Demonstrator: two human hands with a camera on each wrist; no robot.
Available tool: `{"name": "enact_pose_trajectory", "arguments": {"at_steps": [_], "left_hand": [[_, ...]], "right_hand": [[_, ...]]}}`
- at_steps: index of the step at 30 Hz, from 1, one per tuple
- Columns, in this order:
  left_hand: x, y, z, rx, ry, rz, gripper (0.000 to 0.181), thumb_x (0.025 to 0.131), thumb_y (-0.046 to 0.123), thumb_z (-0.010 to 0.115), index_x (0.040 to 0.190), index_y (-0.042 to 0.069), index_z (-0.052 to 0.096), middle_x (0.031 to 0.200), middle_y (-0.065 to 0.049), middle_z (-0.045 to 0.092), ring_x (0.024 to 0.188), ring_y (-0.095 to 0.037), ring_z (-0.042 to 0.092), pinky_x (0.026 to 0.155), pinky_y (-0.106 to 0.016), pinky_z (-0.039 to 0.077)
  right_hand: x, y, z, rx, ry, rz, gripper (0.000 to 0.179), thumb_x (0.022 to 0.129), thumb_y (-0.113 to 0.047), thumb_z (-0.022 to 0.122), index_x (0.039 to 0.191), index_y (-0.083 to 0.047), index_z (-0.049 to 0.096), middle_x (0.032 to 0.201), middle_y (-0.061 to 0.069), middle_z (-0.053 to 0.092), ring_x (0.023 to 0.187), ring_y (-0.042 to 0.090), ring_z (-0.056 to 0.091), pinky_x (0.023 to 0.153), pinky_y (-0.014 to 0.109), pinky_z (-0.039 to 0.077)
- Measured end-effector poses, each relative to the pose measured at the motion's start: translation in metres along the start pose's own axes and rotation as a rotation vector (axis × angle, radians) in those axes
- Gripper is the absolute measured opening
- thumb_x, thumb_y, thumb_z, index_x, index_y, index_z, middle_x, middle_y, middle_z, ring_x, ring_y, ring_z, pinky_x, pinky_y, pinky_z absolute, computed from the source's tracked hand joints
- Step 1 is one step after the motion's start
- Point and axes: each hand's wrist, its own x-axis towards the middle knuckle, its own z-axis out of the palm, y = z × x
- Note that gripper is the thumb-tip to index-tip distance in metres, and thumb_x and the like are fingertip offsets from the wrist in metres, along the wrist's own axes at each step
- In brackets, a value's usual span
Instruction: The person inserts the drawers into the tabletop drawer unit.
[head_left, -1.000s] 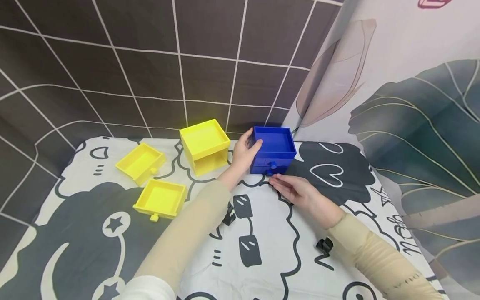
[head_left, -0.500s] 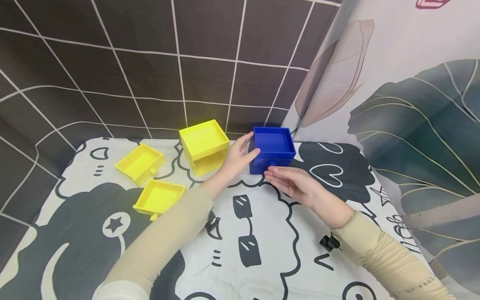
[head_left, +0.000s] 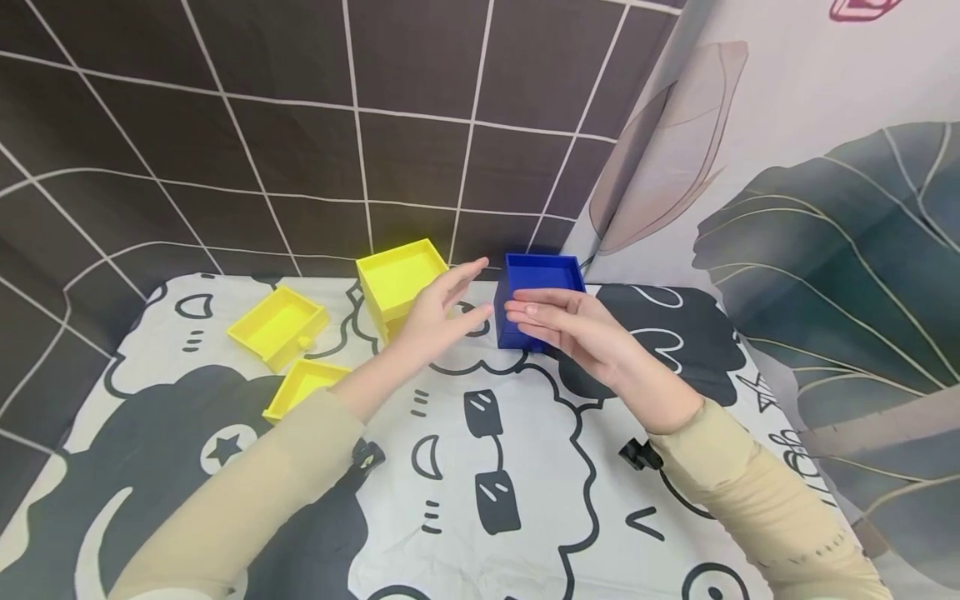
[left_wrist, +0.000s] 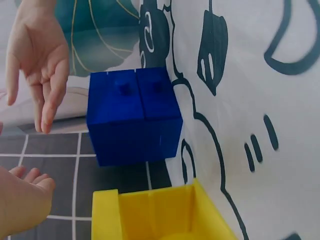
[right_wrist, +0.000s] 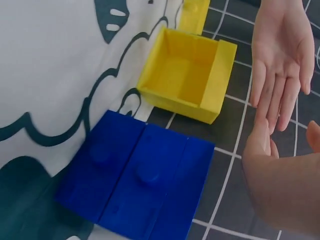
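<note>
My left hand [head_left: 442, 312] is held open in the air, fingers spread, overlapping the yellow cabinet shell [head_left: 397, 275] in the head view. To its right, my right hand [head_left: 577, 329] is raised in front of the small blue cabinet [head_left: 542, 268], its fingers nearly straight and holding nothing. Both blue drawers sit flush in their cabinet, each with a round knob [right_wrist: 148, 171], as the wrist views show. The blue cabinet's top is a shallow tray. Bare inside, the yellow shell's front opening [right_wrist: 182, 65] faces the person.
Two loose yellow drawers lie left of the shell, one farther back [head_left: 277, 323] and one nearer [head_left: 303, 387], partly hidden by the left sleeve. A patterned cloth [head_left: 465, 450] covers the table. Behind it hangs a dark grid-patterned curtain [head_left: 292, 142].
My left hand has let go of the blue cabinet's side and moved left toward the yellow shell. My right hand has risen from the cabinet's lower front. The cabinets stay put.
</note>
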Motion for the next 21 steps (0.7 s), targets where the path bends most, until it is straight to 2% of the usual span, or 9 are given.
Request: {"name": "enact_pose_trajectory", "arguments": {"at_steps": [3,6,11,17,21], "left_hand": [[-0.012,0.006,-0.011,0.013,0.003,-0.007,0.067,0.099,0.004,0.072,0.160,0.006,0.046,0.167,-0.009,0.046,0.159,-0.027,0.039,0.131,-0.039,0.036],[-0.024,0.010,-0.024,0.014,0.023,-0.009,0.068,0.097,0.002,0.074,0.159,0.008,0.047,0.166,-0.008,0.048,0.159,-0.026,0.040,0.130,-0.039,0.037],[-0.045,0.014,-0.045,0.026,0.054,-0.027,0.067,0.097,-0.002,0.072,0.159,0.005,0.046,0.167,-0.009,0.047,0.159,-0.024,0.039,0.130,-0.034,0.035],[-0.072,0.023,-0.075,0.078,0.097,-0.076,0.066,0.099,0.000,0.071,0.160,0.007,0.045,0.168,-0.008,0.046,0.159,-0.024,0.039,0.122,-0.017,0.038],[-0.091,0.024,-0.092,0.089,0.133,-0.084,0.066,0.100,0.003,0.071,0.161,0.008,0.045,0.168,-0.010,0.046,0.158,-0.027,0.040,0.117,-0.010,0.042]], "right_hand": [[0.005,-0.002,0.009,-0.072,0.042,-0.038,0.051,0.105,-0.002,0.060,0.153,0.010,0.046,0.142,0.020,0.068,0.113,0.009,0.076,0.104,0.021,0.060],[0.011,-0.003,0.018,-0.116,0.074,-0.090,0.050,0.104,-0.003,0.063,0.151,0.008,0.050,0.150,0.025,0.061,0.116,0.009,0.075,0.104,0.022,0.060],[0.022,-0.002,0.031,-0.152,0.134,-0.170,0.048,0.101,-0.004,0.067,0.147,0.006,0.056,0.145,0.024,0.066,0.115,0.009,0.075,0.103,0.022,0.061],[0.040,0.002,0.047,-0.196,0.212,-0.233,0.046,0.100,-0.007,0.071,0.144,0.002,0.061,0.142,0.020,0.069,0.128,0.021,0.071,0.111,0.029,0.058],[0.053,0.006,0.056,-0.226,0.244,-0.302,0.045,0.099,-0.005,0.073,0.141,0.004,0.062,0.140,0.020,0.070,0.131,0.028,0.070,0.112,0.032,0.058]]}}
